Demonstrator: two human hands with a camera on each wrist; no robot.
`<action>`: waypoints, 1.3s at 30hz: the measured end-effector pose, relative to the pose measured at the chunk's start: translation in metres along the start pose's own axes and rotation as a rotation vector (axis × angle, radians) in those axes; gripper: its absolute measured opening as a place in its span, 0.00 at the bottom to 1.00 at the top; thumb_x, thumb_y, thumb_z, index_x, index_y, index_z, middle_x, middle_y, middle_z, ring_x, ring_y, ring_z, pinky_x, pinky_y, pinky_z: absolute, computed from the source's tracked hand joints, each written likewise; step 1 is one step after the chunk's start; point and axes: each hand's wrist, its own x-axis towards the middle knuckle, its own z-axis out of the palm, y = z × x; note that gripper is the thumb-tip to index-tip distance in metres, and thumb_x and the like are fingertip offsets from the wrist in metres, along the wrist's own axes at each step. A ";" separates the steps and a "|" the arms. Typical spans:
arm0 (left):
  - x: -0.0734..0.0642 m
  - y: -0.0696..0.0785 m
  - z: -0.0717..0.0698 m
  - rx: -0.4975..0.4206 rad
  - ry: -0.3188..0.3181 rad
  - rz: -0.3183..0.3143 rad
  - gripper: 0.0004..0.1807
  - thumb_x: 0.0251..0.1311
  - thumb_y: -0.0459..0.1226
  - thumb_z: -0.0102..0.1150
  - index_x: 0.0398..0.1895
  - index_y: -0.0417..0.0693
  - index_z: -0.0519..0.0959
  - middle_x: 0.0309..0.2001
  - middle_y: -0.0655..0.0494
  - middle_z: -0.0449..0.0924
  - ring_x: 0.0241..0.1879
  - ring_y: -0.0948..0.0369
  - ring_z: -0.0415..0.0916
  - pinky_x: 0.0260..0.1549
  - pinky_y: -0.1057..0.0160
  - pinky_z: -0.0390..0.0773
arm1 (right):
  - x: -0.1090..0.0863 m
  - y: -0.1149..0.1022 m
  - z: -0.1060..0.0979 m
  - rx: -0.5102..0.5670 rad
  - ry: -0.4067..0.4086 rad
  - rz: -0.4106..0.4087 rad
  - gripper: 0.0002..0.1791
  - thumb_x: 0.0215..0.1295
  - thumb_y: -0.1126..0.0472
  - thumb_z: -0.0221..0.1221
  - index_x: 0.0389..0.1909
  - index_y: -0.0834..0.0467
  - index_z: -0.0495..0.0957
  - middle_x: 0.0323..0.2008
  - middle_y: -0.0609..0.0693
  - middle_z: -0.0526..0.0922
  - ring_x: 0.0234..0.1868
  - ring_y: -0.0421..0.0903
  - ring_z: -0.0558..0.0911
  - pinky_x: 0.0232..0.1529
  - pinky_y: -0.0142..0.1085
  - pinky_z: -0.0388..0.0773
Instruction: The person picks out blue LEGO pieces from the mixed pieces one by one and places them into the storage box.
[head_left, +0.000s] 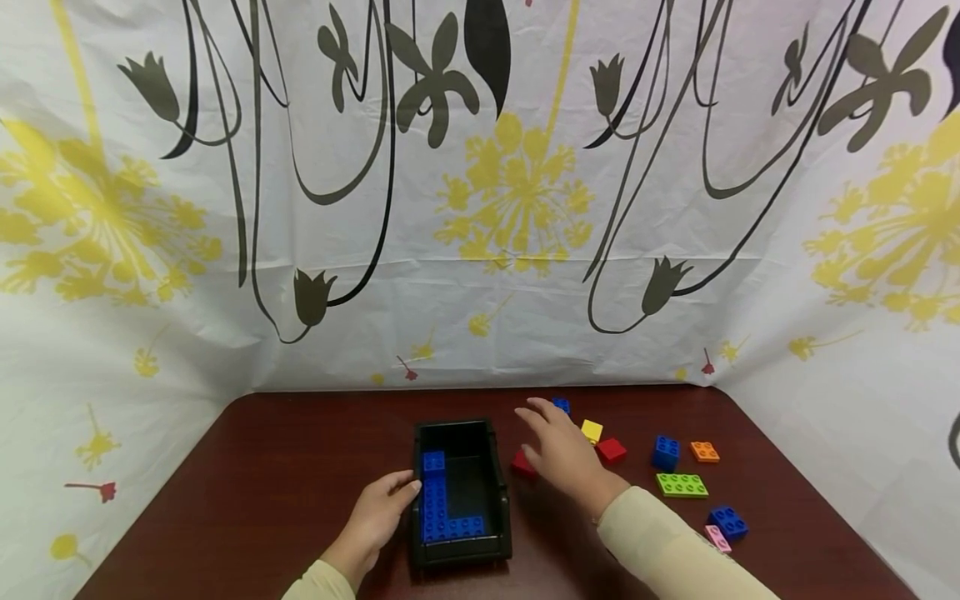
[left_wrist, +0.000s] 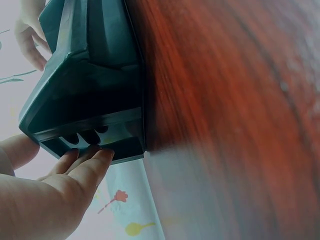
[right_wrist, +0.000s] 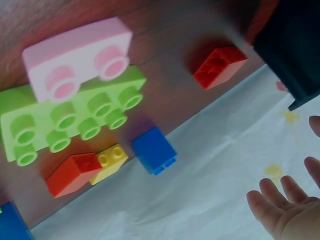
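Observation:
A black plastic bin point(head_left: 499, 500) stands on the table with blue bricks point(head_left: 435, 500) in an L shape along its left side and near end. My left hand point(head_left: 378, 512) holds the bin's left wall, thumb at the rim and fingers against the outer side, as the left wrist view shows. To the right of the bin, my right hand point(head_left: 562, 454) hovers with its fingers spread and nothing in them. Partly under it lies a red brick point(head_left: 523, 463). In the right wrist view the fingertips point(right_wrist: 266, 186) are apart from every brick.
Right of my right hand lie a yellow brick point(head_left: 592, 431), a second red brick point(head_left: 612, 451), a tall blue brick point(head_left: 665, 452), an orange brick point(head_left: 705, 452), a lime green brick point(head_left: 682, 485) and a pink brick point(head_left: 717, 538). A patterned white curtain point(head_left: 480, 333) hangs behind the table.

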 end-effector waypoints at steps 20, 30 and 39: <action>0.000 -0.001 -0.001 0.009 0.021 0.012 0.29 0.69 0.45 0.52 0.64 0.32 0.68 0.64 0.31 0.66 0.63 0.36 0.62 0.54 0.40 0.72 | 0.018 0.030 0.005 -0.090 -0.010 0.079 0.29 0.58 0.63 0.66 0.61 0.61 0.73 0.62 0.63 0.70 0.62 0.61 0.71 0.56 0.53 0.75; -0.001 0.000 -0.002 -0.004 0.015 0.014 0.29 0.69 0.44 0.52 0.65 0.32 0.68 0.64 0.32 0.66 0.64 0.36 0.62 0.54 0.40 0.72 | 0.027 0.040 0.002 -0.096 -0.062 0.149 0.30 0.60 0.62 0.65 0.64 0.62 0.70 0.64 0.65 0.67 0.64 0.63 0.68 0.55 0.55 0.74; 0.000 0.000 -0.001 -0.003 0.019 0.014 0.29 0.69 0.45 0.53 0.64 0.32 0.68 0.64 0.32 0.66 0.63 0.37 0.63 0.54 0.41 0.72 | 0.033 0.053 0.005 -0.105 -0.121 0.215 0.31 0.61 0.61 0.64 0.65 0.61 0.69 0.64 0.65 0.66 0.64 0.63 0.68 0.55 0.56 0.74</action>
